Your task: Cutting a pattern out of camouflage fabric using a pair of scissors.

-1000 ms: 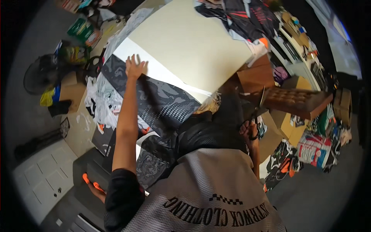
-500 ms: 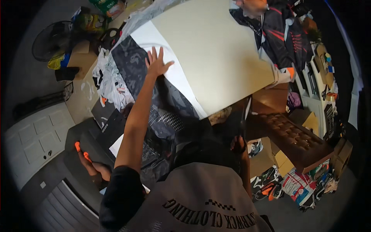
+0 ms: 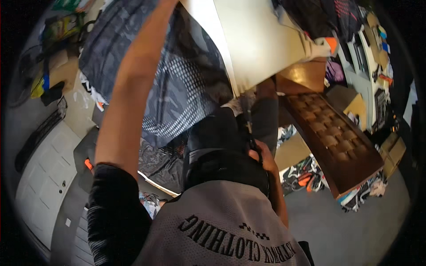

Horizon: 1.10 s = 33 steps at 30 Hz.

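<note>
My left forearm reaches to the upper edge of the picture, and the hand itself lies beyond it. Beneath that arm hangs dark grey camouflage fabric (image 3: 182, 95) with a pale dotted pattern, draped off the table's near left side. Low in front of my body, my right hand (image 3: 266, 156) is closed round the black handles of scissors (image 3: 247, 120). Their blurred blades point up toward the near corner of the pale tabletop (image 3: 262, 48). Along the fabric's right side runs a white strip (image 3: 213, 26) lying on the table.
Right of my legs is a brown woven-top bench (image 3: 333, 137). Black and red garments (image 3: 315, 20) lie at the table's far right. Cardboard boxes (image 3: 392, 153) and a pile of cloth scraps (image 3: 306, 177) sit on the right. A white door (image 3: 49, 168) stands at left.
My left hand has moved up and out of the picture from the white strip. More camouflage fabric now hangs at the left. My right hand has come into clearer view with the scissors.
</note>
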Each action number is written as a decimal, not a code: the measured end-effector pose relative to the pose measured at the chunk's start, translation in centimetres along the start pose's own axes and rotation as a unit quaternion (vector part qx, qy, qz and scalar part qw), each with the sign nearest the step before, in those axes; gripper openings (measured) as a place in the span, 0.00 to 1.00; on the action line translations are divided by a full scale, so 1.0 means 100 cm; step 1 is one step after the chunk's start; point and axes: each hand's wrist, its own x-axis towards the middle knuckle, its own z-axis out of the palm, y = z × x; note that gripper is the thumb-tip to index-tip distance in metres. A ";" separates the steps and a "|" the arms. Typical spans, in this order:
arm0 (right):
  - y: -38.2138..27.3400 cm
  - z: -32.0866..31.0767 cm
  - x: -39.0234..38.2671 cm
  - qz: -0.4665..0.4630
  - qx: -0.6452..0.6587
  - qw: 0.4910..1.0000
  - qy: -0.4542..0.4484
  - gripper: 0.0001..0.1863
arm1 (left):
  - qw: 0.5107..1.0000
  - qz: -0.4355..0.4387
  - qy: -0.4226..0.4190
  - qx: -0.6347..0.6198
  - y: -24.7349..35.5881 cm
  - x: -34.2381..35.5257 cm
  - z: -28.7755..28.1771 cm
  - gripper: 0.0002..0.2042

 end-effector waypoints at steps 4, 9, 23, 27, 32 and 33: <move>0.010 -0.001 0.030 -0.009 -0.070 0.994 -0.084 0.19 | 0.975 0.121 -0.074 -0.168 -0.056 0.021 -0.050 0.46; 0.004 -0.035 0.043 0.032 -0.153 0.983 -0.102 0.14 | 0.995 0.014 0.060 0.078 -0.001 -0.045 0.077 0.40; -0.008 -0.082 0.052 0.092 -0.107 0.985 -0.099 0.15 | 0.988 0.028 0.133 -0.066 0.008 -0.339 0.270 0.43; -0.006 -0.070 0.062 0.099 -0.066 0.991 -0.064 0.15 | 0.993 0.055 0.104 -0.015 0.002 -0.360 0.276 0.42; -0.005 -0.083 0.060 0.076 -0.125 0.988 -0.057 0.17 | 0.993 0.077 0.085 0.012 0.020 -0.372 0.266 0.36; -0.005 -0.085 0.059 0.076 -0.124 0.988 -0.056 0.17 | 0.993 0.078 0.085 0.012 0.023 -0.371 0.260 0.36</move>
